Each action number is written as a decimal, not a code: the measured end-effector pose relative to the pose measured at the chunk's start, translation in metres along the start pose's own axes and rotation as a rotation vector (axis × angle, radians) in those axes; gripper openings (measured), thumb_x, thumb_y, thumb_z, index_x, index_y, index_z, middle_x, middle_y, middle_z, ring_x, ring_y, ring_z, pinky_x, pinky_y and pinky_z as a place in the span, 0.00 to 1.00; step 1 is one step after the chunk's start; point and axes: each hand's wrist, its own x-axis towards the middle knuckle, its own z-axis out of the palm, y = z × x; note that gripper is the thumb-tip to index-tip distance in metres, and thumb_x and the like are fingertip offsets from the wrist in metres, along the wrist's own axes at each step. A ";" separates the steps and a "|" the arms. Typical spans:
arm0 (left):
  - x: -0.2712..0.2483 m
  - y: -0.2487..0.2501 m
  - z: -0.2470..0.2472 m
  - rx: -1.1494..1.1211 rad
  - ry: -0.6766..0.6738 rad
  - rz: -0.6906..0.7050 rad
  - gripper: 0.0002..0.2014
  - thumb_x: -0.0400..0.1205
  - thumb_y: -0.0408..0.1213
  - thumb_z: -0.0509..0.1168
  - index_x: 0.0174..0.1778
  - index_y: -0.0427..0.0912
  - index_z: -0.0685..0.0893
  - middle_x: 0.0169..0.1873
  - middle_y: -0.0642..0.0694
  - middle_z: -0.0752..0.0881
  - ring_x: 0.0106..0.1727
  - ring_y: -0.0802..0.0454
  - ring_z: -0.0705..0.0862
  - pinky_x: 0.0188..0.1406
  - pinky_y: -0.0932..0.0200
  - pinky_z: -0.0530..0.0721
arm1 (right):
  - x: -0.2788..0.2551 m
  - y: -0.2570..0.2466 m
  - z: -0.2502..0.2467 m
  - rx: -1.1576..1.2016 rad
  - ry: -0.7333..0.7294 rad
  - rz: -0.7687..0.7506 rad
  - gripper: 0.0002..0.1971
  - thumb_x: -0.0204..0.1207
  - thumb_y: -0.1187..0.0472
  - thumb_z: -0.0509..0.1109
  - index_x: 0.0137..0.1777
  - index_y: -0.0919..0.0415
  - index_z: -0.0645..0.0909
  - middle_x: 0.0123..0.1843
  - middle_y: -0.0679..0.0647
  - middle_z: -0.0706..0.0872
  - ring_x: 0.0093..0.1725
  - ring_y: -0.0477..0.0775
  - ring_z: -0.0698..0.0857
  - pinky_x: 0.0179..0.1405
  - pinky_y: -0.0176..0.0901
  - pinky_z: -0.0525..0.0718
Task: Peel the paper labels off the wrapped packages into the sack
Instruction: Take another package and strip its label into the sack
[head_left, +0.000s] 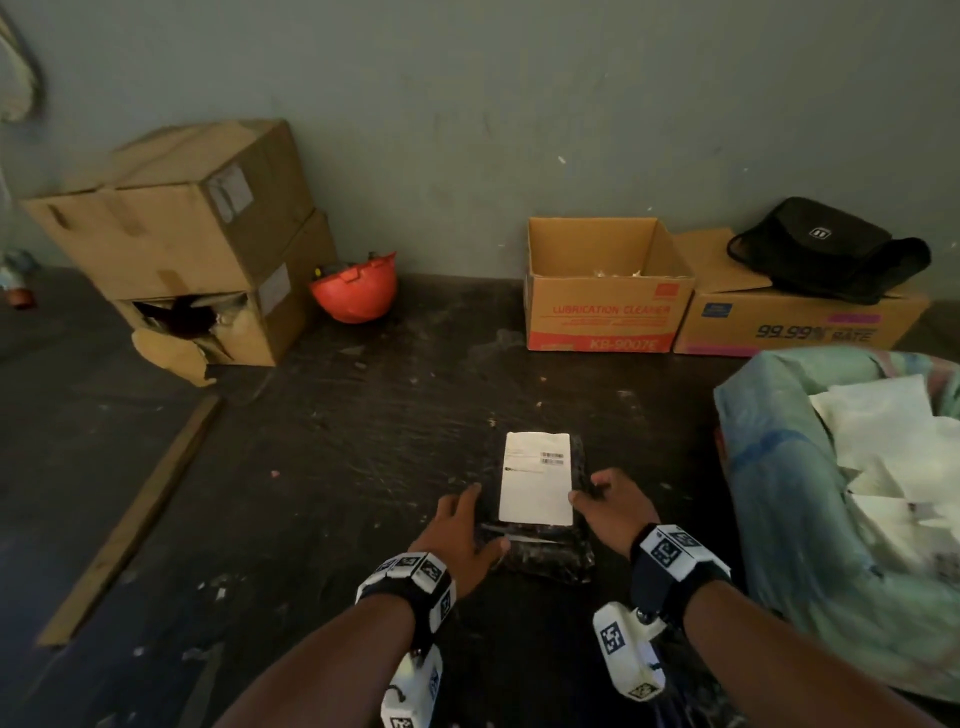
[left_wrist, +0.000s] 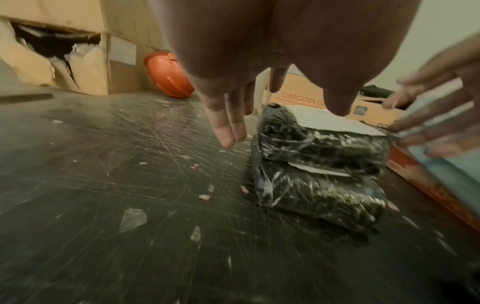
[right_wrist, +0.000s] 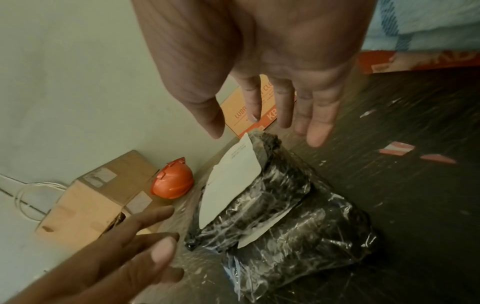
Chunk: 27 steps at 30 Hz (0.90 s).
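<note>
Left hand (head_left: 457, 535) beside stacked packages (head_left: 540, 545) on scratched dark floor (head_left: 337, 467).

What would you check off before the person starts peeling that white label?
1. Label in view and flat on the top package: ok.
2. Both hands free: left hand and right hand have straight fingers and hold nothing: ok.
3. Hands placed either side of the stack: ok.
4. A lifted label corner to start from: cannot tell.
5. Sack open and near the right hand, white paper already inside: ok.
6. Lower package also has a label, its edge peeking out under the top one: ok.
</note>
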 end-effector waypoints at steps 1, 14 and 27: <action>0.008 -0.004 -0.003 -0.025 -0.015 -0.005 0.46 0.84 0.59 0.68 0.92 0.55 0.48 0.88 0.45 0.57 0.84 0.40 0.70 0.81 0.46 0.72 | 0.005 -0.002 0.004 0.002 0.000 0.017 0.28 0.75 0.48 0.71 0.72 0.58 0.72 0.68 0.57 0.82 0.65 0.59 0.82 0.64 0.48 0.76; 0.060 -0.008 0.002 -0.193 -0.052 -0.052 0.41 0.85 0.59 0.67 0.91 0.53 0.56 0.83 0.42 0.74 0.80 0.40 0.76 0.76 0.49 0.75 | 0.034 0.008 0.031 -0.050 -0.036 0.175 0.27 0.65 0.42 0.74 0.59 0.34 0.61 0.59 0.47 0.82 0.61 0.57 0.84 0.68 0.63 0.77; 0.030 -0.032 0.004 -0.136 -0.128 -0.193 0.32 0.79 0.69 0.69 0.70 0.48 0.87 0.67 0.44 0.88 0.66 0.42 0.86 0.66 0.53 0.83 | -0.017 0.020 0.046 0.102 -0.145 0.272 0.44 0.68 0.44 0.78 0.79 0.57 0.60 0.74 0.57 0.73 0.70 0.62 0.76 0.43 0.55 0.89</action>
